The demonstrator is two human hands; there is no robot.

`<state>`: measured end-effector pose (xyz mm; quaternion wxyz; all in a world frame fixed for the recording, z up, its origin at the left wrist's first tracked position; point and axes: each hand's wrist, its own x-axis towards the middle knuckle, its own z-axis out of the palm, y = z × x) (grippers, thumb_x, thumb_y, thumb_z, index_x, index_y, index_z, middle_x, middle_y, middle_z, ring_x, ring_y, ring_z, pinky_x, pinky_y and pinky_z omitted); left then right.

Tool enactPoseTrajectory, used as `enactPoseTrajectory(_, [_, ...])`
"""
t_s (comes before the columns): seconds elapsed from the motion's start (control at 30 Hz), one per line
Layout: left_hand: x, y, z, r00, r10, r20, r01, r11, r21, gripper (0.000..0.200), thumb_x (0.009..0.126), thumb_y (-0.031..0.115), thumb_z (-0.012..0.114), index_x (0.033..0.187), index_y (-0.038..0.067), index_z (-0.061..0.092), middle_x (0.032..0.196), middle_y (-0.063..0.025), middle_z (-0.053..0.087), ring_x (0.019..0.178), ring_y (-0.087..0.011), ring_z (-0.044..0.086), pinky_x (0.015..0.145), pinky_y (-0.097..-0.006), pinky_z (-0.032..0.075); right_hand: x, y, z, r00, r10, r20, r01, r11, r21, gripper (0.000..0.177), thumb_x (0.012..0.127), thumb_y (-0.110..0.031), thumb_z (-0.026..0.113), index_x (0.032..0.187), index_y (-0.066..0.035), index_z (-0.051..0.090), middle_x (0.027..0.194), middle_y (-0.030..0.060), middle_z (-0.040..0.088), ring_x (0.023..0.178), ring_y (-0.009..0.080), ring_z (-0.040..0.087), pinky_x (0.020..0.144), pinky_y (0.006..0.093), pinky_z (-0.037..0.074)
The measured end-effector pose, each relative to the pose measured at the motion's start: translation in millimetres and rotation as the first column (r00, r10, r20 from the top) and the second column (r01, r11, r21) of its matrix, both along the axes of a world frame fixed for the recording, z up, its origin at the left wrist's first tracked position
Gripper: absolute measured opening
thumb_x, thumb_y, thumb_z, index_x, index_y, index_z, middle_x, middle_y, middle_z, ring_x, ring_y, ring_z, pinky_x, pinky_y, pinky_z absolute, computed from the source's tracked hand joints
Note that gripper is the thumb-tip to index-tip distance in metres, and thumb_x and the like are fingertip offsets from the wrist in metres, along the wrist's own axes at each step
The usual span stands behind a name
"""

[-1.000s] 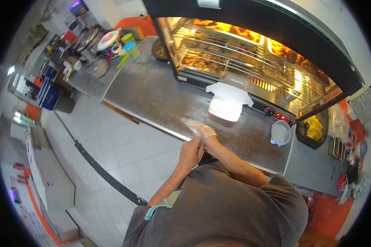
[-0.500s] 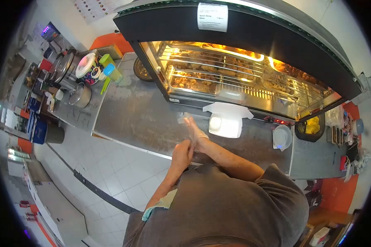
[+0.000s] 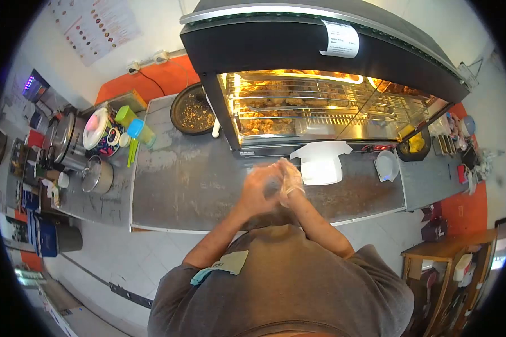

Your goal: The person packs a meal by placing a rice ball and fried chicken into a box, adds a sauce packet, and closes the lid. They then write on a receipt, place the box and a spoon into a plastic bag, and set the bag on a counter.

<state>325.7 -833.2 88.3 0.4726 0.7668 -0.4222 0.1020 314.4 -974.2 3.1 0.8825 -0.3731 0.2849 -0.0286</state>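
My right hand (image 3: 290, 180) wears a clear, loose plastic glove and is raised over the counter, its fingers stretched upward. My left hand (image 3: 256, 189) is bare and smeared by motion; its curved fingers meet the gloved fingertips while its thumb sits lower, near the glove's palm side. Just right of the glove, a white takeaway box (image 3: 321, 168) stands with its lid flaps spread toward the display case. Behind the box is the heated glass display case (image 3: 326, 48), lit yellow, with trays of browned food on wire racks.
A dark round pan (image 3: 193, 115) holds crumbly bits left of the case. White dishes (image 3: 386, 165) and a black bowl of yellow food (image 3: 416, 144) stand at the right. Further left are a green-lidded container (image 3: 125, 115), a blue-lidded container (image 3: 141, 133) and a metal pot (image 3: 98, 175).
My left hand has moved up from the right wrist to the gloved fingertips. The glove now covers my right hand more fully. The camera view has shifted and my body has turned.
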Motion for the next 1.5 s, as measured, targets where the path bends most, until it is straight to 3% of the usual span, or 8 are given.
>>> enactPoseTrajectory(0.1, [70.2,-5.4,-12.6,0.865,0.401,-0.301,-0.469,0.860,-0.201,0.067,0.080,0.023,0.069,0.130,-0.004,0.034,0.126,-0.0196,0.040,0.120,-0.0319,0.040,0.102,-0.0400,0.032,-13.2,-1.8,20.1,0.955,-0.276,-0.103,0.271,0.961,-0.060,0.025,0.082,-0.032,0.066,0.091,-0.010,0.058,0.079,0.0052,0.061,0.072,0.0193,0.062,0.063,0.0346,0.048])
enactPoseTrajectory(0.33, [85.0,-35.5,-13.6,0.862,0.375,-0.341,-0.469,0.844,-0.259,0.078,0.073,0.020,0.074,0.131,-0.005,0.029,0.126,-0.0236,0.037,0.118,-0.0379,0.039,0.101,-0.0419,0.031,-67.1,-18.7,32.6,0.895,-0.447,-0.005,0.416,0.836,-0.357,0.019,0.085,-0.026,0.063,0.089,-0.007,0.060,0.072,0.0040,0.059,0.066,0.0151,0.059,0.057,0.0265,0.044])
enactPoseTrajectory(0.47, [87.0,-42.3,-25.3,0.975,0.007,-0.224,-0.064,0.966,-0.249,0.077,0.071,0.018,0.071,0.134,-0.003,0.032,0.132,-0.0235,0.036,0.125,-0.0371,0.034,0.105,-0.0413,0.029,-41.3,-5.4,78.1,0.928,-0.092,0.362,0.372,0.311,-0.875,0.010,0.087,-0.014,0.059,0.087,-0.004,0.060,0.071,0.0076,0.061,0.065,0.0178,0.060,0.057,0.0286,0.045])
enactPoseTrajectory(0.53, [97.2,-44.9,-49.1,0.972,-0.064,-0.228,0.019,0.980,-0.196,0.074,0.072,0.019,0.070,0.134,-0.002,0.035,0.134,-0.0228,0.037,0.125,-0.0381,0.035,0.106,-0.0417,0.028,-4.0,-2.2,95.6,0.922,0.238,0.305,0.309,0.023,-0.951,0.014,0.084,-0.016,0.061,0.092,-0.005,0.060,0.078,0.0109,0.064,0.070,0.0243,0.063,0.061,0.0337,0.048])
enactPoseTrajectory(0.6, [113.9,-46.8,-84.5,0.979,-0.072,0.191,0.071,0.997,0.012,0.070,0.072,0.019,0.069,0.132,-0.001,0.039,0.134,-0.0218,0.038,0.123,-0.0404,0.037,0.107,-0.0423,0.027,36.4,0.1,107.2,0.903,0.408,0.135,0.272,-0.301,-0.914,0.025,0.084,-0.024,0.059,0.101,-0.004,0.060,0.093,0.0157,0.063,0.086,0.0320,0.061,0.075,0.0399,0.048])
enactPoseTrajectory(0.73, [58.7,2.7,-68.5,0.965,0.052,-0.256,-0.069,0.996,-0.058,0.061,0.076,0.013,0.069,0.130,0.001,0.042,0.127,-0.0196,0.049,0.121,-0.0369,0.041,0.102,-0.0414,0.034,117.6,7.6,110.3,0.986,0.169,-0.001,0.115,-0.676,-0.728,0.067,0.086,-0.047,0.049,0.138,-0.006,0.037,0.144,0.0197,0.029,0.135,0.0395,0.021,0.112,0.0482,0.016])
enactPoseTrajectory(1.0, [-34.1,159.8,-152.4,0.672,0.311,-0.672,-0.384,0.922,0.042,0.047,0.082,0.009,0.064,0.127,0.006,0.047,0.118,-0.0110,0.055,0.098,-0.0179,0.055,0.080,-0.0312,0.046,168.2,-13.8,133.4,0.933,0.032,-0.358,-0.260,-0.627,-0.734,0.085,0.083,-0.066,0.038,0.146,-0.012,0.020,0.154,0.0137,0.009,0.142,0.0322,0.004,0.112,0.0548,-0.005])
enactPoseTrajectory(1.5, [-67.1,132.2,-169.1,0.519,0.348,-0.781,-0.519,0.854,0.036,0.030,0.086,0.010,0.062,0.116,0.005,0.055,0.105,-0.0057,0.061,0.080,-0.0109,0.055,0.064,-0.0228,0.043,168.7,-25.5,86.8,0.985,0.119,0.123,0.159,-0.368,-0.916,0.071,0.079,-0.053,0.058,0.130,-0.005,0.047,0.131,0.0257,0.046,0.117,0.0363,0.048,0.100,0.0450,0.036])
